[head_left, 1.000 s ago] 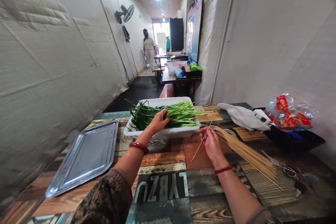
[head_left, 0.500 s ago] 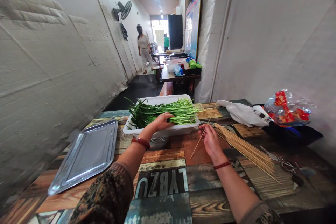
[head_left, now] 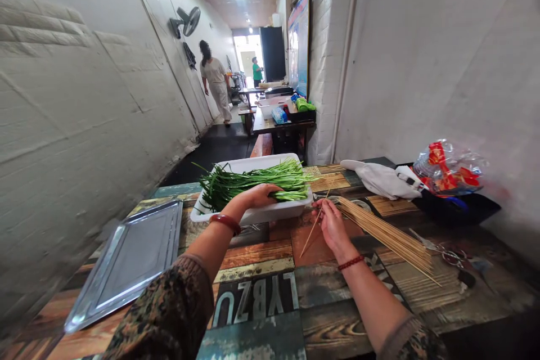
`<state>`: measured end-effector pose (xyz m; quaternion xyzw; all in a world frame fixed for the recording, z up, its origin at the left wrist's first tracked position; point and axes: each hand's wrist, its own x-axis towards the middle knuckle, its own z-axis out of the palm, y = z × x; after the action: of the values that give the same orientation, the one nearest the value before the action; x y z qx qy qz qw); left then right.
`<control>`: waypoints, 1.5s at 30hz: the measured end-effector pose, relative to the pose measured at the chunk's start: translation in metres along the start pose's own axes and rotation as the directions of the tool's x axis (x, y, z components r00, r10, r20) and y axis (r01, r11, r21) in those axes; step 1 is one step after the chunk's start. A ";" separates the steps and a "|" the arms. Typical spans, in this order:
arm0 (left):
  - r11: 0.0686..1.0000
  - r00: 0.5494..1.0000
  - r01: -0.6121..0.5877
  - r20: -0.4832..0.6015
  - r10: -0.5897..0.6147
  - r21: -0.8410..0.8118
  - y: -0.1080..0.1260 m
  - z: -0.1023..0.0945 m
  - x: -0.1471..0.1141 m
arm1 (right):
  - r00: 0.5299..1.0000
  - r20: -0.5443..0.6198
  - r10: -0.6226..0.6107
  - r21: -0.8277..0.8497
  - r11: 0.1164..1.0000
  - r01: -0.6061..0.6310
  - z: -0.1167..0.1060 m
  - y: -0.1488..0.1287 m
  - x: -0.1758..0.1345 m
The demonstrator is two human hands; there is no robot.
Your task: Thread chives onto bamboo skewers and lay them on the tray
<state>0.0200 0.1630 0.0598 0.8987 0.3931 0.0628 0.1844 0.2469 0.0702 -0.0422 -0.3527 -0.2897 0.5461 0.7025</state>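
Observation:
A white plastic tub (head_left: 270, 215) holds a pile of long garlic chives (head_left: 248, 180), stems to the right. My left hand (head_left: 258, 196) reaches over the tub's near edge, its fingers curled into the chives and partly hidden by them. Just right of the tub, my right hand (head_left: 331, 222) pinches a thin bamboo skewer (head_left: 310, 233), which slants down to the left above the table. Beside that hand lies a bundle of bamboo skewers (head_left: 388, 236).
An empty metal tray (head_left: 130, 259) lies at left on the wood-patterned table (head_left: 261, 343). To the right are scissors (head_left: 451, 256), a pale cloth cap (head_left: 379, 180) and clear plastic packaging (head_left: 447, 169). Beyond, a person in white (head_left: 217, 81) walks near the left wall.
My left hand has sunk slightly deeper into the chives at the stem end. My right hand keeps its pinch on the skewer. The view has shifted slightly; the person in white is nearer.

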 end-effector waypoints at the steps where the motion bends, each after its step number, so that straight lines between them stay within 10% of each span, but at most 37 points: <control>1: 0.999 1.000 -0.012 0.014 0.012 0.032 -0.001 0.000 0.003 | 1.000 0.002 -0.002 -0.003 1.000 0.002 -0.001 0.001 0.000; 15: 0.983 0.980 0.096 -0.186 -0.066 0.156 0.000 0.007 -0.001 | 1.000 -0.015 -0.004 -0.011 1.000 0.004 0.000 -0.004 -0.001; 25: 0.952 0.913 0.001 -0.388 -0.126 -0.306 0.001 -0.008 -0.044 | 1.000 -0.023 0.008 0.011 1.000 -0.007 0.001 -0.002 -0.002; 37: 1.000 0.930 0.002 -0.368 0.000 0.005 0.015 0.025 -0.046 | 0.999 0.025 0.045 0.078 0.996 -0.047 0.000 0.000 -0.004; 45: 0.976 0.734 0.185 -0.676 -0.058 0.116 0.031 0.006 -0.066 | 0.998 0.041 0.040 0.111 0.993 -0.045 0.003 -0.002 -0.005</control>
<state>-0.0024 0.0934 0.0681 0.8011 0.4949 0.3336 -0.0450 0.2448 0.0658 -0.0390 -0.3082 -0.2644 0.5831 0.7037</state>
